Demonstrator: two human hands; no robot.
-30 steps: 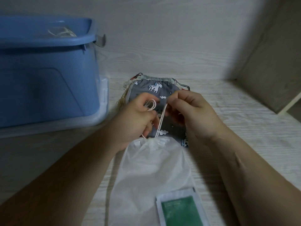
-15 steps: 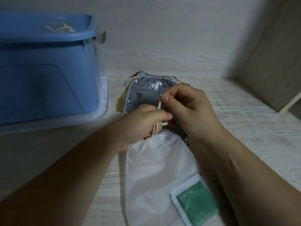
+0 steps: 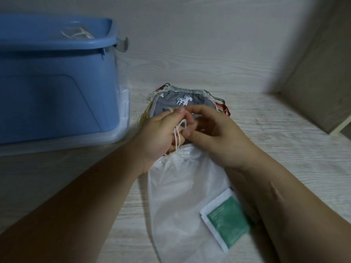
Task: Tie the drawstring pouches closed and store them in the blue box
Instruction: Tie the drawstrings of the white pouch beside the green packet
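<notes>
One pale wooden table (image 3: 284, 149) holds everything. The biggest thing on it is the blue box (image 3: 57, 92), at the far left, standing on a clear lid (image 3: 124, 118). White strings (image 3: 77, 34) peek over its rim, so I think some pouches are already put away inside.

Next comes the white pouch (image 3: 180, 205), lying flat near the person, its mouth bunched up under the hands. The left hand (image 3: 159, 133) has its grip curled round the white cord (image 3: 178, 133). The right hand (image 3: 218, 137) has its grip pinching a loop of the same cord. The knot looks half made, not pulled tight yet.

Behind the hands sits a small pile of pouches. The top one is a grey pouch (image 3: 182, 100) with little white horses. I cannot tell if these are tied, but they are not in the box, so they are left to do.

A green card (image 3: 228, 223) shows through the white pouch. Its tiny writing is too blurry to read.
</notes>
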